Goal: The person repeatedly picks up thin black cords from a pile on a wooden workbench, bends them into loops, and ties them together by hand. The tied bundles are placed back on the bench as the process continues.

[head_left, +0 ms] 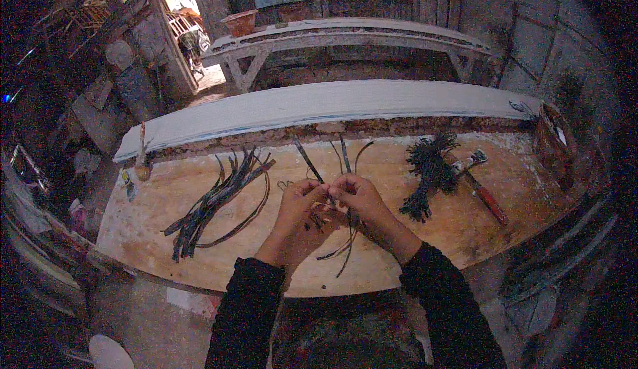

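Head view shows dark strips (308,159) held above the middle of the wooden surface (292,279), their ends fanning out. The left hand (300,213) and right hand (367,204) pinch them, fingertips nearly meeting. A firm pinch where they meet, with tails spread apart, should limit slipping and tangling. Leftward lies a loose strip pile (222,199); rightward, a shaggy dark bundle (432,172) and red-handled hammer (488,201).

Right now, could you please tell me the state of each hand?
Left hand: closed, holding dark strips.
Right hand: closed, also holding dark strips.
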{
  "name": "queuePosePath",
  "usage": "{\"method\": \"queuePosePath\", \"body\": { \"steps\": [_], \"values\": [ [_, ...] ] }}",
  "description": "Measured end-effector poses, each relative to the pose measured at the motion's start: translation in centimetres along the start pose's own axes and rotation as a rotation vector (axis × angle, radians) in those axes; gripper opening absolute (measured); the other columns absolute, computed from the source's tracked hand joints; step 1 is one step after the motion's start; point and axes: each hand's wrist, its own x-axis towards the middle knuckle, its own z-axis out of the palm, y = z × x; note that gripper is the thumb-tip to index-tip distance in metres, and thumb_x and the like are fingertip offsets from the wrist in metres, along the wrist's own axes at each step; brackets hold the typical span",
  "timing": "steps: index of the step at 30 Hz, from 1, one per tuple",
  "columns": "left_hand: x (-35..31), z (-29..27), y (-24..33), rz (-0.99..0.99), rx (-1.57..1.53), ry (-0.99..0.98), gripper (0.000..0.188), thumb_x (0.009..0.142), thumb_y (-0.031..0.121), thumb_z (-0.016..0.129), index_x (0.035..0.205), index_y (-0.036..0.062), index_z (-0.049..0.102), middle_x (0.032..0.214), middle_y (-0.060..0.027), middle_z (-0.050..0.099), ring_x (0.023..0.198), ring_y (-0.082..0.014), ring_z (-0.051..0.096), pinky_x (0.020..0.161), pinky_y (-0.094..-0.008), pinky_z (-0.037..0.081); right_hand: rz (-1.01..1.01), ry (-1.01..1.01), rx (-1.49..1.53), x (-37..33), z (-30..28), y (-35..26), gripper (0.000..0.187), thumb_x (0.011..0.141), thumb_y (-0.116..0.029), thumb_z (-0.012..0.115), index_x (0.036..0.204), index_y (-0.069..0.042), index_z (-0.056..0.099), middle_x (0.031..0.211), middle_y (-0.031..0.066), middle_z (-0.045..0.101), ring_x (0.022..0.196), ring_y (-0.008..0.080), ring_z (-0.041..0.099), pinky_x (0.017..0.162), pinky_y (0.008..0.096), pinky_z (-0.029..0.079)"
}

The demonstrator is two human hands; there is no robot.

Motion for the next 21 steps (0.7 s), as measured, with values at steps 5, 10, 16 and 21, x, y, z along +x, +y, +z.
{"method": "queuePosePath", "body": {
  "steps": [5,10,16,21],
  "values": [
    [-0.1,-0.4,0.3,0.020,-0.034,-0.020,0.009,0.085,0.010,0.057,0.082,0.0029,0.052,0.067,-0.0057,0.055,0.051,-0.0134,0.053,0.041,-0.0283,0.047,-0.169,0.050,-0.094,0.3,-0.1,0.3,0.013,0.082,-0.012,0.062,0.091,-0.004,0.057,0.084,0.0017,0.059,0.074,0.0100,0.053,0.068,0.0246,0.044],
    [-1.4,1.3,1.6,-0.015,-0.156,-0.019,0.009,0.085,0.011,0.058,0.082,0.0042,0.053,0.068,-0.0054,0.056,0.049,-0.0135,0.053,0.041,-0.0298,0.048,-0.280,0.061,-0.292,-0.5,0.2,-0.8,0.015,0.081,-0.011,0.060,0.095,-0.005,0.060,0.091,0.0069,0.058,0.082,0.0164,0.057,0.072,0.0289,0.046],
    [-0.2,0.5,1.1,-0.004,-0.069,-0.003,0.010,0.085,0.012,0.058,0.080,0.0055,0.053,0.069,-0.0062,0.058,0.049,-0.0137,0.054,0.041,-0.0293,0.049,-0.395,0.018,-0.459,-1.1,0.5,-1.3,0.016,0.077,-0.006,0.060,0.093,-0.005,0.062,0.089,0.0083,0.054,0.080,0.0175,0.054,0.069,0.0291,0.044],
    [-0.6,0.8,1.2,-0.026,-0.049,0.023,0.011,0.084,0.012,0.060,0.078,0.0065,0.052,0.069,-0.0066,0.057,0.051,-0.0144,0.055,0.044,-0.0296,0.049,-0.467,0.013,-0.476,-1.0,0.5,-1.0,0.014,0.081,-0.012,0.059,0.091,-0.004,0.064,0.088,0.0094,0.056,0.081,0.0220,0.058,0.072,0.0323,0.047]
  ]
}}
